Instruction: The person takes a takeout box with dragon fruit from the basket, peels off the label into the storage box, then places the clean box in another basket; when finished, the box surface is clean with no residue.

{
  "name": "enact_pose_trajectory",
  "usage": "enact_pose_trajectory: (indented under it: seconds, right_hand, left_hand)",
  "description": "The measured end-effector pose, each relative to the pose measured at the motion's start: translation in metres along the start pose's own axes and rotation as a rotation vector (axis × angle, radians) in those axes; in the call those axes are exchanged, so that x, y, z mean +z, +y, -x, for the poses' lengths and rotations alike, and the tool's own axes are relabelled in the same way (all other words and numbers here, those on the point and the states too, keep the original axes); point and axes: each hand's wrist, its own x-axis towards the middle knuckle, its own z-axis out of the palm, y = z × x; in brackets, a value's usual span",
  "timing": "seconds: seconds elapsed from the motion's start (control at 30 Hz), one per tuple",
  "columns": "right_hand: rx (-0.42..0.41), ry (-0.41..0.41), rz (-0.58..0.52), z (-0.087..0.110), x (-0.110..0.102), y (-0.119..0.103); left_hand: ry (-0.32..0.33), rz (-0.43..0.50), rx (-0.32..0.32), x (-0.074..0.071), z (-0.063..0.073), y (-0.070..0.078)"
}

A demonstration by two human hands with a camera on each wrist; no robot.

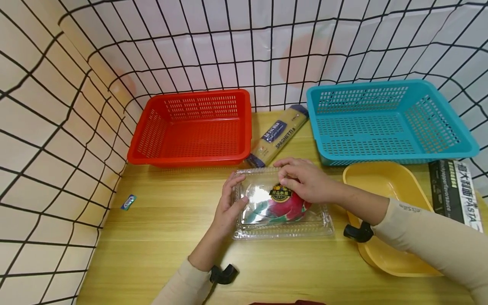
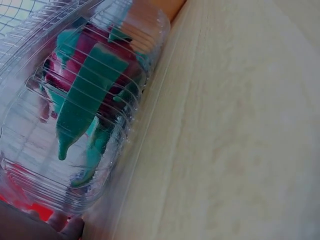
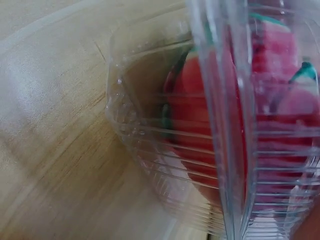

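A clear plastic clamshell box [image 1: 282,231] lies on the table in front of me, its lid down. Inside is a pink dragon fruit [image 1: 289,207] with green scales, seen through the ribbed plastic in both wrist views. A black and gold label [image 1: 280,193] sits on the lid. My left hand [image 1: 230,203] grips the box's left side, thumb over the lid. The right hand [image 1: 305,180] holds the far edge with bent fingers, its thumb close to the label; its exact contact is partly hidden. Fingertips of the left hand [image 2: 45,227] show at the lower left of the left wrist view.
Behind the box stand a red basket [image 1: 198,160] and a blue basket [image 1: 396,159], with a spaghetti pack [image 1: 280,135] between them. A yellow bin [image 1: 389,262] lies under the right forearm, beside a black pasta box [image 1: 453,192]. A small packet [image 1: 128,202] lies far left, near the black wire grid [image 1: 72,110].
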Motion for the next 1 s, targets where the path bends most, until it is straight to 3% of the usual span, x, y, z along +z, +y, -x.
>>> enact_pose_trajectory:
  seconds: [0.23,0.63,0.83,1.0]
  right_hand:
    - [0.109,0.036,-0.175,0.002,-0.008,-0.006]
    - [0.134,0.081,-0.108,0.010,-0.019,-0.010]
    - [0.145,0.122,-0.041,0.026,-0.036,-0.019]
    - [0.142,0.156,0.017,0.045,-0.048,-0.012]
  left_hand:
    - [0.007,-0.015,0.009,0.000,0.001,-0.001]
    - [0.006,-0.018,0.009,-0.001,0.003,0.002]
    - [0.006,-0.033,0.011,-0.002,0.003,0.002]
    - [0.006,-0.030,0.014,-0.003,0.003,0.001]
